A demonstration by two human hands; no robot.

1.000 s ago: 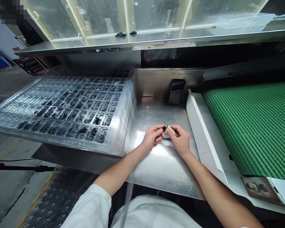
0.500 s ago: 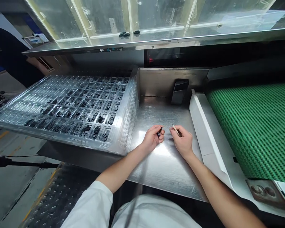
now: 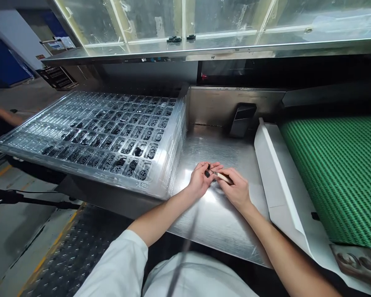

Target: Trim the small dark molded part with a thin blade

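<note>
My left hand (image 3: 198, 181) is closed on a small black part (image 3: 207, 173), held with the fingertips above the steel worktop. Its exact kind is too small to make out. In my right hand (image 3: 237, 192) is a pen-like tool (image 3: 224, 177) with a pale handle and a thin metal tip. That tip points left and is at the black part; whether it touches cannot be seen. To the left, a clear plastic tray (image 3: 162, 175) tops a stack of similar trays. Many of its pockets hold black wheel-like parts (image 3: 142, 174).
A dark angled block (image 3: 243, 119) stands at the back of the steel worktop (image 3: 216, 148). On the right, a white guard (image 3: 273, 177) borders a green conveyor belt (image 3: 334, 165). Several black pieces (image 3: 174, 39) lie on the shelf above. Another person's arm (image 3: 3, 113) shows at far left.
My right hand has brought the tool's tip left to the black part, and the hands now meet. The view has shifted slightly. The person at far left has moved mostly out of view.
</note>
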